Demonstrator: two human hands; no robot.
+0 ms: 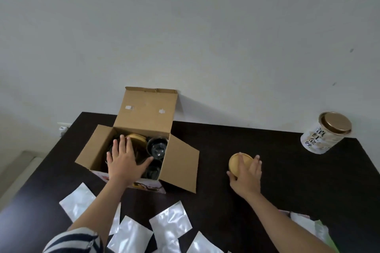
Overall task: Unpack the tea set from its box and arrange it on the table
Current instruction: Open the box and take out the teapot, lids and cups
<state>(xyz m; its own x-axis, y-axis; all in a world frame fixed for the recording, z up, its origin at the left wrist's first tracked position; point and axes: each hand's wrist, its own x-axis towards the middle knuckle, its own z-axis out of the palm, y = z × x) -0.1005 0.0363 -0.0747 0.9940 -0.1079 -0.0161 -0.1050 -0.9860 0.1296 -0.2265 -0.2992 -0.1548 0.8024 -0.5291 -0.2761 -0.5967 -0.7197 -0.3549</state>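
An open cardboard box stands on the dark table at centre left, flaps spread. Inside I see a round bamboo lid and clear glass cups; other dark glassware lies under my hand. My left hand hovers over the box opening with fingers spread and holds nothing. To the right of the box, my right hand grips a round bamboo-lidded piece that rests on the table.
A white cylindrical tin with a copper lid stands at the table's far right corner. Several silver foil pouches lie along the near edge. Green-and-white packets sit at near right. A wall rises right behind the box.
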